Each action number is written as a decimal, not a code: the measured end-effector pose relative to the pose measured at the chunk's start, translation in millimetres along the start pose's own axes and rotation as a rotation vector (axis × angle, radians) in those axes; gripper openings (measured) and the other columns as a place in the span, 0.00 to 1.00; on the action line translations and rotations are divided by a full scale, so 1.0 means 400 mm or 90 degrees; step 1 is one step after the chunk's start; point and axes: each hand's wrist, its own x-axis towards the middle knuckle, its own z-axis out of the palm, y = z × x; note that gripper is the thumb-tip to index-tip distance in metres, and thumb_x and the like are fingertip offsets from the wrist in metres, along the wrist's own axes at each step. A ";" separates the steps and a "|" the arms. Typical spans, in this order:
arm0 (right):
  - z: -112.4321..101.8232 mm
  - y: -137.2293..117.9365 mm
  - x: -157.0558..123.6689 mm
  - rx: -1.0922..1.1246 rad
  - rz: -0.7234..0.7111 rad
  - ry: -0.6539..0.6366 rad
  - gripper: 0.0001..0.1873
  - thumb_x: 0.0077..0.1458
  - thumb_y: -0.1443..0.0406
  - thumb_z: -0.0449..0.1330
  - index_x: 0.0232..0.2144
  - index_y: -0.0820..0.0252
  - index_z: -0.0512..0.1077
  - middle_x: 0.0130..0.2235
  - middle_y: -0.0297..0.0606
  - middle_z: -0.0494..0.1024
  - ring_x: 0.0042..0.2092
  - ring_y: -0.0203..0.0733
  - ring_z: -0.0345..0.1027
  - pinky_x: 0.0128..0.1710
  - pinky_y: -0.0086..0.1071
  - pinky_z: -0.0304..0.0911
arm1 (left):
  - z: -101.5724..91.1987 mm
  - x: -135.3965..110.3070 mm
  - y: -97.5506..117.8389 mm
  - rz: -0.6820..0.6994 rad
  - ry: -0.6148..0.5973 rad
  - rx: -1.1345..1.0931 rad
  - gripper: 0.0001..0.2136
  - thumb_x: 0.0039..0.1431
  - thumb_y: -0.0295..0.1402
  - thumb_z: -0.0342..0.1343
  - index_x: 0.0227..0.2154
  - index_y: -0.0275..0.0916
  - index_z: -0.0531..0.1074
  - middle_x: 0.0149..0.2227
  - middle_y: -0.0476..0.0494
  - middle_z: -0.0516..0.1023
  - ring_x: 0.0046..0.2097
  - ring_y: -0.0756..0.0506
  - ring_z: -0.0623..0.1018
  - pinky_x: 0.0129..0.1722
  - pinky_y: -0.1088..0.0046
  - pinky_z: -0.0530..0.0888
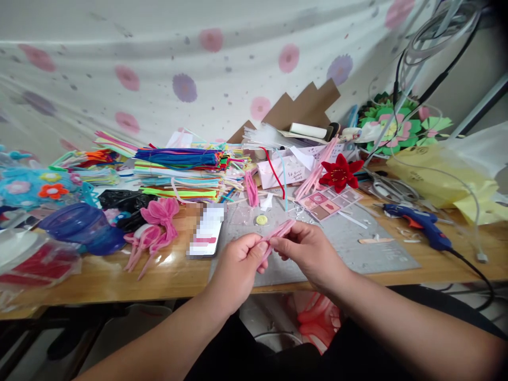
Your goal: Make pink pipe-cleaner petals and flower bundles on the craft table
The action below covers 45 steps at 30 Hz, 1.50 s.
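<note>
Between my two hands is a small bundle of pink pipe cleaners (281, 229), held over the front of the grey work mat (317, 259). My left hand (245, 254) is closed round its lower end. At the upper end, the thumb and fingers of my right hand (304, 247) pinch it; part of the bundle is hidden by the fingers. Just beyond lies a round yellow piece (261, 220). A short pink bundle (251, 189) stands behind it, and longer pink pipe cleaners (315, 172) lean by a red fuzzy flower (342, 173).
A phone (206, 231) lies left of the mat, near pink fuzzy petals (161, 222) and a blue plastic container (85, 227). Stacks of coloured pipe cleaners (178, 159) fill the back. At right are a blue glue gun (420, 222) with its cord and scissors (391, 188).
</note>
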 end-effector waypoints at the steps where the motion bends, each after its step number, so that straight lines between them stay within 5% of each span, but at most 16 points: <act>1: -0.001 0.002 -0.002 -0.021 -0.017 0.006 0.09 0.49 0.62 0.62 0.23 0.62 0.70 0.21 0.29 0.69 0.23 0.30 0.60 0.24 0.26 0.58 | 0.002 -0.001 0.001 -0.008 0.003 -0.016 0.14 0.59 0.36 0.48 0.20 0.37 0.64 0.19 0.53 0.66 0.24 0.52 0.67 0.27 0.77 0.63; 4: -0.017 0.002 -0.010 -0.153 -0.125 0.018 0.06 0.51 0.64 0.61 0.26 0.61 0.70 0.26 0.33 0.72 0.27 0.33 0.65 0.28 0.29 0.63 | 0.002 -0.002 0.007 -0.047 0.003 -0.081 0.13 0.59 0.37 0.48 0.21 0.37 0.65 0.19 0.52 0.69 0.24 0.53 0.68 0.27 0.77 0.64; 7: -0.045 -0.010 -0.016 -0.401 -0.359 0.020 0.03 0.53 0.69 0.58 0.30 0.60 0.72 0.35 0.40 0.73 0.37 0.38 0.67 0.36 0.34 0.65 | -0.001 -0.004 0.012 -0.087 -0.014 -0.143 0.12 0.58 0.38 0.51 0.25 0.35 0.68 0.21 0.50 0.73 0.24 0.53 0.70 0.27 0.77 0.66; 10: -0.071 -0.033 -0.016 -0.599 -0.593 -0.050 0.08 0.55 0.72 0.55 0.35 0.61 0.72 0.45 0.44 0.72 0.49 0.46 0.63 0.46 0.42 0.64 | -0.003 -0.004 0.015 -0.134 -0.038 -0.182 0.11 0.56 0.39 0.53 0.26 0.34 0.70 0.23 0.47 0.76 0.24 0.52 0.72 0.28 0.76 0.68; 13: -0.085 -0.053 -0.012 -0.676 -0.673 -0.136 0.09 0.58 0.71 0.52 0.37 0.61 0.72 0.47 0.43 0.74 0.54 0.48 0.61 0.54 0.49 0.56 | -0.005 -0.006 0.017 -0.156 -0.078 -0.190 0.13 0.55 0.40 0.55 0.27 0.33 0.71 0.25 0.45 0.77 0.25 0.50 0.74 0.29 0.74 0.70; 17: -0.090 -0.060 -0.005 -0.688 -0.650 -0.204 0.10 0.60 0.70 0.50 0.37 0.58 0.71 0.42 0.37 0.78 0.52 0.43 0.65 0.59 0.50 0.47 | -0.009 -0.012 0.019 -0.164 -0.106 -0.180 0.13 0.55 0.40 0.55 0.27 0.33 0.71 0.24 0.45 0.77 0.25 0.51 0.74 0.29 0.74 0.70; 28: -0.080 -0.066 -0.004 -0.558 -0.536 -0.234 0.04 0.54 0.69 0.56 0.33 0.58 0.71 0.36 0.36 0.78 0.44 0.40 0.68 0.56 0.47 0.50 | -0.027 -0.018 0.031 -0.224 -0.180 -0.128 0.07 0.52 0.33 0.57 0.27 0.33 0.72 0.29 0.41 0.80 0.28 0.49 0.77 0.29 0.74 0.71; 38: -0.097 -0.077 0.004 -0.681 -0.614 -0.319 0.10 0.61 0.68 0.49 0.36 0.59 0.71 0.39 0.38 0.78 0.47 0.41 0.66 0.58 0.49 0.45 | -0.024 -0.001 0.020 -0.214 -0.203 -0.079 0.10 0.54 0.36 0.55 0.24 0.34 0.69 0.23 0.46 0.77 0.24 0.51 0.75 0.26 0.76 0.68; 45: -0.089 -0.089 0.024 -0.621 -0.452 -0.404 0.08 0.57 0.68 0.54 0.27 0.60 0.72 0.26 0.36 0.74 0.33 0.37 0.65 0.42 0.36 0.58 | -0.025 0.003 0.016 -0.176 -0.267 0.074 0.09 0.54 0.33 0.52 0.23 0.35 0.70 0.23 0.45 0.77 0.24 0.50 0.75 0.25 0.76 0.68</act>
